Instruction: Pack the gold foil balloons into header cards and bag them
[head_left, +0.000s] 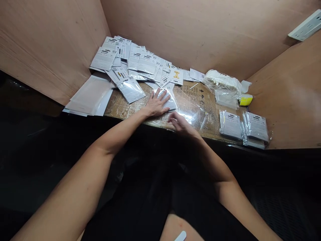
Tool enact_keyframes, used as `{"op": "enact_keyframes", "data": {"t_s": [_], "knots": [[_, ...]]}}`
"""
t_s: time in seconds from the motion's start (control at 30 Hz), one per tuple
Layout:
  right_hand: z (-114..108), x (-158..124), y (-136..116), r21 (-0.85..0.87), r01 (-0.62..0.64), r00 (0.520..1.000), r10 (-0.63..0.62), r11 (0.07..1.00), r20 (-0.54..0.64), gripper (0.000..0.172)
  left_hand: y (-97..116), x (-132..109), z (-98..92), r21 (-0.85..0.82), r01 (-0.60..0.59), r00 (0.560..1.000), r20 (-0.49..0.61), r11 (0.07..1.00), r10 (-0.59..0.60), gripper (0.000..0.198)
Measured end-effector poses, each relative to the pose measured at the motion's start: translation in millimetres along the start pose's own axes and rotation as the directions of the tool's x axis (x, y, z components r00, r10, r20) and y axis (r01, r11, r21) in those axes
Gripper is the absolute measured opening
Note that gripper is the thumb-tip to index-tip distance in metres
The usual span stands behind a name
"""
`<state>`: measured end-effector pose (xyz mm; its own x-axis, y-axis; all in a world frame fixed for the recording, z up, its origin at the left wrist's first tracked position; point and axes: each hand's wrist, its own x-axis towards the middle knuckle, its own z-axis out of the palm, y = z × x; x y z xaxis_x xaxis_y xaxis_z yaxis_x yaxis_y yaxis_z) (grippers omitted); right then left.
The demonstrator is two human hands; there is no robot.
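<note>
Here we are at a corner booth of plywood walls (225,30), with a power strip (307,25) fixed high on the right, and a bench topped by a printed cardboard sheet (198,97) running across the view. Over that cardboard lies a crumpled sheet of clear plastic film (197,113). Up in the corner sits a big spill of white printed packets (135,60), overlapping every which way, with a few large white envelopes (87,97) hanging off the bench edge on the left. Over on the right there's a puffy bundle in plastic wrap (220,82), and near the front edge two neat wrapped stacks (255,127) sit side by side, with a yellow-labelled item (245,99) just behind them. Now to the action, right at the front of the bench: the left hand (156,104) is spread wide open and pressing flat, no clench at all, on a glossy packet (172,102) at the near edge of the pile. The right hand (180,123) hovers just beside it, fingers (173,117) loosely curled over the film, and from this angle I can't tell whether they're pinching anything. Down at the very bottom, a small white strip (180,236) rests by the knee.
</note>
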<state>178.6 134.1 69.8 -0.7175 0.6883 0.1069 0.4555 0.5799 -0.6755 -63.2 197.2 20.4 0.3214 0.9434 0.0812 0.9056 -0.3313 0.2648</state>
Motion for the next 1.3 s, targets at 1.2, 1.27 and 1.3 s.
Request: {"op": "enact_keyframes", "data": {"t_s": [1.2,1.27,1.3], "knots": [[48,-2,34,-0.009,-0.250,0.862,0.218,0.968,-0.457,0.050,32,-127,37.4,-0.477,0.127,0.733,-0.546,0.870,-0.407,0.047],[54,7,31,-0.033,-0.320,0.831,0.263,0.947,-0.491,0.049,36,-122,34.4,-0.495,0.185,0.713,-0.527,0.849,-0.463,0.048],[56,12,30,-0.067,-0.352,0.822,0.274,0.934,-0.499,0.047,37,-120,33.1,-0.508,0.208,0.699,-0.521,0.836,-0.490,0.047]]}}
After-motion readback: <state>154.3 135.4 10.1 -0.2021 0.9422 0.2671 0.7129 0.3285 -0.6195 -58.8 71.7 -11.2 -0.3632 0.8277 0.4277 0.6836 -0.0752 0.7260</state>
